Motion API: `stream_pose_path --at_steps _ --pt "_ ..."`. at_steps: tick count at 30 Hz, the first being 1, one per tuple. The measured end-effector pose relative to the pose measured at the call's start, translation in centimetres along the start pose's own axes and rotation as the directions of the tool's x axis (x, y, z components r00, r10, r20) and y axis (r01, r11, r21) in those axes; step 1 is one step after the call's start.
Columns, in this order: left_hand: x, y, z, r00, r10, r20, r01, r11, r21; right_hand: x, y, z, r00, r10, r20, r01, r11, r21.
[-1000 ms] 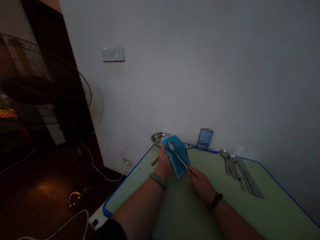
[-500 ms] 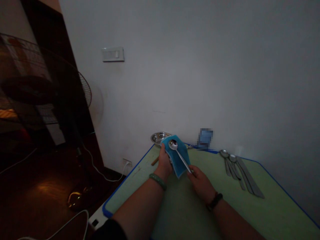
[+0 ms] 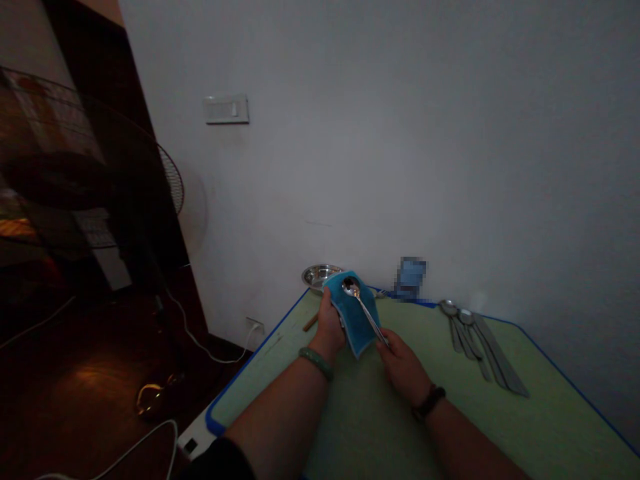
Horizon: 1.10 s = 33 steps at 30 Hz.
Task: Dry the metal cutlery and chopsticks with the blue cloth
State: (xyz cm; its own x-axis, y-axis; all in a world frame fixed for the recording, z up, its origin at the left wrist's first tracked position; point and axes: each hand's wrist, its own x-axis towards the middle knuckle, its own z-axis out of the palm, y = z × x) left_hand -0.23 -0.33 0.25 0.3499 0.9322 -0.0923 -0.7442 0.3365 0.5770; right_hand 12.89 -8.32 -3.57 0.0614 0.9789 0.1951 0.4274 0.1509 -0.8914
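Note:
A blue cloth (image 3: 357, 327) is spread over my left hand (image 3: 330, 320), whose thumb grips its left edge; most of the fingers are hidden beneath it. My right hand (image 3: 400, 360) pinches the handle end of a shiny metal spoon (image 3: 367, 313). The spoon slants up and left across the cloth, its bowl over the upper part. Whether the bowl touches the cloth I cannot tell. Behind the cloth stands a round metal bowl (image 3: 320, 272), partly covered from view.
Several spoons (image 3: 466, 317) and flat-bladed knives (image 3: 500, 360) lie at the right of the green table (image 3: 500, 433). Fork tines (image 3: 382, 293) and a brown stick (image 3: 310, 323) show near the cloth. A blurred-out upright object (image 3: 411, 277) stands by the wall. A fan (image 3: 170, 180) is left.
The spoon has shifted slightly to the right over the cloth, and its bowl and handle look turned a little. My left hand and the cloth have hardly moved.

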Motion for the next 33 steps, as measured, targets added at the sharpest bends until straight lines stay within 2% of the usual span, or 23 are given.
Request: stream_pose_path --at_steps 6,12,17,27,33 --pt "0.5 -0.17 -0.51 0.997 -0.03 0.076 0.034 0.998 -0.06 -0.02 -0.12 -0.07 0.999 -0.024 0.031 0.023 1.0 0.015" --pt "0.46 -0.16 -0.42 0.999 -0.038 0.026 0.038 0.999 -0.027 0.09 -0.01 -0.17 0.996 -0.058 0.068 0.058 0.998 -0.004" --pt "0.35 -0.07 -0.2 1.0 -0.015 -0.004 0.015 1.0 -0.002 -0.02 -0.2 -0.19 0.996 -0.069 0.054 0.069 0.998 0.003" --pt "0.36 -0.16 -0.28 1.0 -0.001 0.014 0.001 1.0 -0.009 -0.02 -0.23 -0.25 0.994 -0.079 0.074 0.08 0.997 0.0" --pt "0.21 0.03 0.07 1.0 0.0 -0.021 0.0 1.0 -0.004 -0.07 -0.44 -0.23 0.995 -0.051 0.087 0.054 0.998 -0.024"
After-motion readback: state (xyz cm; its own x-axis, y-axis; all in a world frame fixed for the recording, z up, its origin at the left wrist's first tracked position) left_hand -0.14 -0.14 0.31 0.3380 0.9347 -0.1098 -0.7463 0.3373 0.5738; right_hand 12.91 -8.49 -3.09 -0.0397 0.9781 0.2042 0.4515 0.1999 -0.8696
